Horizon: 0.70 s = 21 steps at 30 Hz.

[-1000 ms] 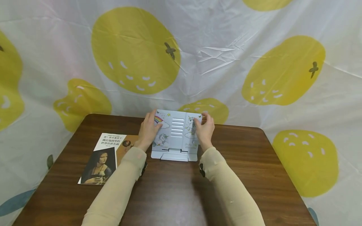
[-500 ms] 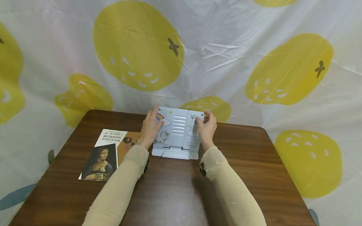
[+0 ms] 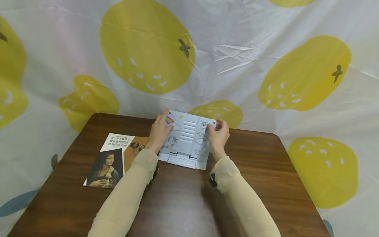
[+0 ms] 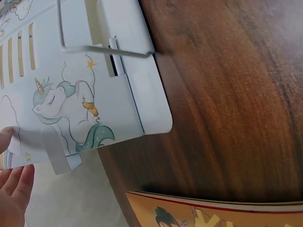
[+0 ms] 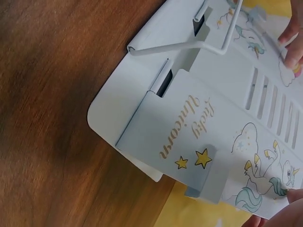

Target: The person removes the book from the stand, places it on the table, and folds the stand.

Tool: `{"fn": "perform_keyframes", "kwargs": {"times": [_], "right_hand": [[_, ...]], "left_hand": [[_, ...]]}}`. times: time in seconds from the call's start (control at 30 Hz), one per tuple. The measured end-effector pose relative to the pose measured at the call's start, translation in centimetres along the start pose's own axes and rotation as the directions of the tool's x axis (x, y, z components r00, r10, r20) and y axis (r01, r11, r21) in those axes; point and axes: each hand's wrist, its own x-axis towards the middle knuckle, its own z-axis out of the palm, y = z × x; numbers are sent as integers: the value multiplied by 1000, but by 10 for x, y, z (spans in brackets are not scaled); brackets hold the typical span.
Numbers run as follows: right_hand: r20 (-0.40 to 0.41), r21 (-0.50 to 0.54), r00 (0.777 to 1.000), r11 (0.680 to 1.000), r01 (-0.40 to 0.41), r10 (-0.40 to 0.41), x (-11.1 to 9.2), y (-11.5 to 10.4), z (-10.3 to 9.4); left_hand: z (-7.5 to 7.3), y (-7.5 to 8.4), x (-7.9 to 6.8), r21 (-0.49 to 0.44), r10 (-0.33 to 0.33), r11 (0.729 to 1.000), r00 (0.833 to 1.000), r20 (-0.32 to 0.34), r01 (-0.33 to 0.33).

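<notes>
A white metal book stand point(image 3: 186, 141) printed with unicorns, a rainbow and stars is near the back of the table, its panel raised above its base. My left hand point(image 3: 160, 133) grips the panel's left edge, thumb on the front and fingers behind. At the upper right edge my right hand point(image 3: 219, 136) pinches the panel in the same way. Slots run down the panel's middle, and a wire page holder point(image 5: 170, 48) shows at its lower edge in the right wrist view. Fingers behind the panel are partly hidden.
A book point(image 3: 108, 164) with a painted portrait on its cover lies on the brown wooden table point(image 3: 254, 177), left of the stand and partly under my left forearm. Behind the table hangs a white curtain point(image 3: 225, 75) printed with yellow fruit.
The book stand has turned slightly clockwise, its right side coming a little nearer. Both hands keep their hold and move with it. The head view has shifted slightly.
</notes>
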Motion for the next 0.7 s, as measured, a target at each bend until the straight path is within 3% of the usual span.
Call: {"fn": "perform_keyframes", "kwargs": {"times": [0.27,0.5,0.7], "right_hand": [[-30,31,999,999,-21,22,-10,-2,-6],[-76,70,997,997,32,-26,-21,-2,-10],[-86,123,996,992,18,-7,-32,0,-15]], "left_hand": [[3,2,3,12,-41,999,998,38,40],[6,5,1,10,-85,996,995,60,84],[9,9,0,17,-87,996,989,118,85]]}}
